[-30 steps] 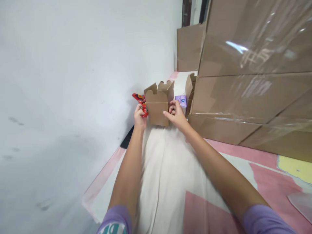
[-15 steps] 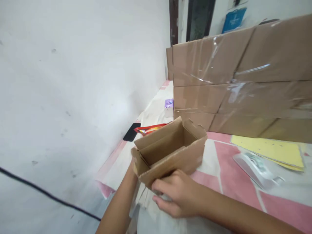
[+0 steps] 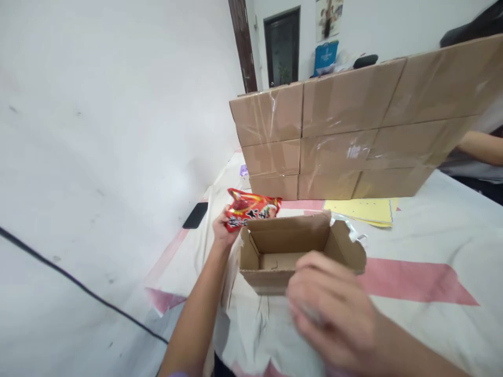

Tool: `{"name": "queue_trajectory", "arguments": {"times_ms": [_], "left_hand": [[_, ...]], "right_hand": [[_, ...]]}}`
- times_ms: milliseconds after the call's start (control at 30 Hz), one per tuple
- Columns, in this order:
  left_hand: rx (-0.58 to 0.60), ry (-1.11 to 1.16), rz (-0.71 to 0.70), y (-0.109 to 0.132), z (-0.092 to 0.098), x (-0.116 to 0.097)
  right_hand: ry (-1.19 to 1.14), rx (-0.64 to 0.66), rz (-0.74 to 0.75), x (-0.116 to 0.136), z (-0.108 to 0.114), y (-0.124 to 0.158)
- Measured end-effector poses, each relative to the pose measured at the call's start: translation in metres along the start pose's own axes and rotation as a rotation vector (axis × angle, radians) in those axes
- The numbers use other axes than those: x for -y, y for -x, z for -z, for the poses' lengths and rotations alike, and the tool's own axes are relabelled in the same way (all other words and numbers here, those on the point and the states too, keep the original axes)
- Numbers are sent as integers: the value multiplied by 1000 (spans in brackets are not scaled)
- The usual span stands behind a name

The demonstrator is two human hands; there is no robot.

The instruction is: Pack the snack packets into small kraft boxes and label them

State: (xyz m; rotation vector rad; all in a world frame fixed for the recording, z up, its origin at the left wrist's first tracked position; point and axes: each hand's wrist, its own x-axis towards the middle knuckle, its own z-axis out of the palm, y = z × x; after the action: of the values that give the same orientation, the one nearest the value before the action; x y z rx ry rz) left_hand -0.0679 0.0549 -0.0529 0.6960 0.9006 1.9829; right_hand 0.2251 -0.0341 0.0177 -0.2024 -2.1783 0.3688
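An open-topped cardboard box [image 3: 269,283] stands on the cloth-covered table, its inside facing up and showing nothing in it. Just behind its left end, my left hand [image 3: 223,229] grips a red food packet [image 3: 251,205] with dark lettering by its left side. The box's back flap hides the packet's lower edge. My right hand [image 3: 332,309], blurred, is at the front right of the box with curled fingers. Something small and pale shows between those fingers, too blurred to name.
A wall of taped cartons [image 3: 338,146] crosses the table's far side. Yellow sheets [image 3: 361,210] lie before it. A white plastic item [image 3: 356,233] sits partly behind the box. A black phone [image 3: 195,215] lies at left by the wall. Another person's arm [image 3: 481,146] shows at right.
The box, earlier tilted between both hands, now rests on the table. My left hand has moved behind it and taken the red packet. My right hand has come off the box's front side.
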Motion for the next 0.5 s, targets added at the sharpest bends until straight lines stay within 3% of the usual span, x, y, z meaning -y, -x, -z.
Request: {"name": "queue_trajectory", "arguments": {"times_ms": [133, 267, 367, 433, 500], "left_hand": [[39, 113, -188, 6, -5, -78], [331, 97, -476, 44, -38, -132], [495, 57, -526, 78, -66, -139], [432, 33, -446, 96, -68, -129], [283, -33, -379, 108, -52, -109]], "right_hand": [[138, -50, -50, -20, 39, -31], [197, 51, 16, -22, 50, -86], [223, 249, -65, -9, 56, -120], [226, 399, -156, -5, 66, -128], [252, 453, -236, -10, 77, -123]]}}
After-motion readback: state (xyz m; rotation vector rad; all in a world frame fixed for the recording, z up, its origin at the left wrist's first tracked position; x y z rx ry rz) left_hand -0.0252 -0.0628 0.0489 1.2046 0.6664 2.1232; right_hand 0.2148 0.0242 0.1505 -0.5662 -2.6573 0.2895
